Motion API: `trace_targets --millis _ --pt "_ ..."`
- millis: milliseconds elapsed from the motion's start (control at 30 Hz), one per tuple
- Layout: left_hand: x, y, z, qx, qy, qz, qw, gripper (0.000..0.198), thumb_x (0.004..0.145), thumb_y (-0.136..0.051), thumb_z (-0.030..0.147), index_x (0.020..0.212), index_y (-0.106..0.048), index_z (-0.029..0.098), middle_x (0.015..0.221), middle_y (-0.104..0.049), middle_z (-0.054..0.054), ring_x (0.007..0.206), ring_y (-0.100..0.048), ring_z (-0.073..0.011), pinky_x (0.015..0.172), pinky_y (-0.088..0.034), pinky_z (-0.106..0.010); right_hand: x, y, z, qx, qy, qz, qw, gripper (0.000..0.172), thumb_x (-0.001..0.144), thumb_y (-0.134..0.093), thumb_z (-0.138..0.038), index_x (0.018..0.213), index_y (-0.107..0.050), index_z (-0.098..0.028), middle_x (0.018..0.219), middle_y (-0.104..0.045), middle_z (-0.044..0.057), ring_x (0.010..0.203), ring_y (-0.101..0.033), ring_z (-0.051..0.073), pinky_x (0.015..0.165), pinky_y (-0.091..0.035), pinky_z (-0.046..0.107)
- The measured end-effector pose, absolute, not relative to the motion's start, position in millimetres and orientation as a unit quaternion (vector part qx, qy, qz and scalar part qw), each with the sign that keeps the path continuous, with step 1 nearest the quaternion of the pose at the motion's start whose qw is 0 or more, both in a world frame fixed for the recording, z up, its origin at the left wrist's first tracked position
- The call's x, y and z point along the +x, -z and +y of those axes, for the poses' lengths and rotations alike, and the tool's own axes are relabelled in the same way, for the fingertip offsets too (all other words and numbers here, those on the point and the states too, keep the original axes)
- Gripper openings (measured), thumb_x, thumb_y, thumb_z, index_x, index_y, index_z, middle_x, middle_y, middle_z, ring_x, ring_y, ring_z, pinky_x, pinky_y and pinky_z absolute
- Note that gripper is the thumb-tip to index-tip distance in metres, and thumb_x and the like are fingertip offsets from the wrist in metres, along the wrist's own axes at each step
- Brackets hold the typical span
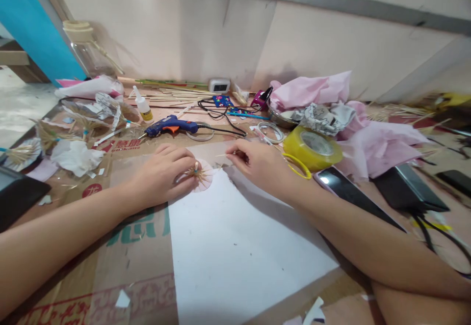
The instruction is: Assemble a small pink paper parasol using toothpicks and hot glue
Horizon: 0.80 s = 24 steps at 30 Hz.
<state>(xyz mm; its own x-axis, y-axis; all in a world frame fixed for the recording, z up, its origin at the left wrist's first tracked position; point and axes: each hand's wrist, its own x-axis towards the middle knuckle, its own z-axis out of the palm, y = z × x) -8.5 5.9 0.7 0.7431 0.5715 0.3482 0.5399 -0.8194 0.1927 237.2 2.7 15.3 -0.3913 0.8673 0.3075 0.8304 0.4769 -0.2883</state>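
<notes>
My left hand (165,173) rests on the cardboard with its fingers curled over a small pink paper umbrella (201,175) that has thin wooden ribs radiating from a hub. My right hand (257,163) is just to the right, its fingertips pinched on a thin wooden stick (222,155) that points toward the umbrella. Both lie at the far edge of a white paper sheet (239,246) spread over flattened brown cardboard (136,246).
A blue glue gun (171,126), a glue bottle (143,105) and bundles of sticks (176,95) lie behind. A yellow tape roll (312,148), pink tissue paper (371,143), a phone (344,185) and dark devices (408,190) sit right. Finished small umbrellas (55,136) lie left.
</notes>
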Motion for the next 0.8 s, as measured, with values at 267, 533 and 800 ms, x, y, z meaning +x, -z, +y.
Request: trace_targets --millis 267,533,800 --pt "-7 -3 5 0.929 -0.194 0.310 0.049 0.024 0.092 -0.044 0.033 0.092 -0.063 0.018 0.097 -0.066 -0.006 0.090 -0.057 -0.0218 0.083 -0.039 -0.037 244 -29 7 -0.483 -0.072 -0.869 0.072 0.011 0.085 -0.060 -0.023 0.090 -0.069 -0.018 0.088 -0.071 0.005 0.085 -0.061 0.020 0.072 -0.039 0.030" --pt "-9 1 7 0.928 -0.192 0.313 0.060 0.025 0.093 -0.043 0.035 0.091 -0.061 0.018 0.100 -0.064 -0.007 0.093 -0.057 -0.0217 0.085 -0.039 -0.037 287 -65 19 -0.571 -0.081 -0.813 0.083 0.016 0.087 -0.054 -0.024 0.093 -0.068 -0.023 0.089 -0.072 0.000 0.076 -0.064 0.016 0.062 -0.040 0.025" --pt "-11 2 9 0.926 -0.204 0.312 0.061 0.026 0.094 -0.042 0.037 0.095 -0.062 0.020 0.100 -0.065 -0.006 0.091 -0.057 -0.0205 0.083 -0.040 -0.036 296 -53 34 -0.632 0.021 -0.774 -0.007 0.026 0.086 -0.045 -0.013 0.098 -0.068 -0.016 0.102 -0.071 0.013 0.089 -0.066 0.026 0.070 -0.041 0.031"
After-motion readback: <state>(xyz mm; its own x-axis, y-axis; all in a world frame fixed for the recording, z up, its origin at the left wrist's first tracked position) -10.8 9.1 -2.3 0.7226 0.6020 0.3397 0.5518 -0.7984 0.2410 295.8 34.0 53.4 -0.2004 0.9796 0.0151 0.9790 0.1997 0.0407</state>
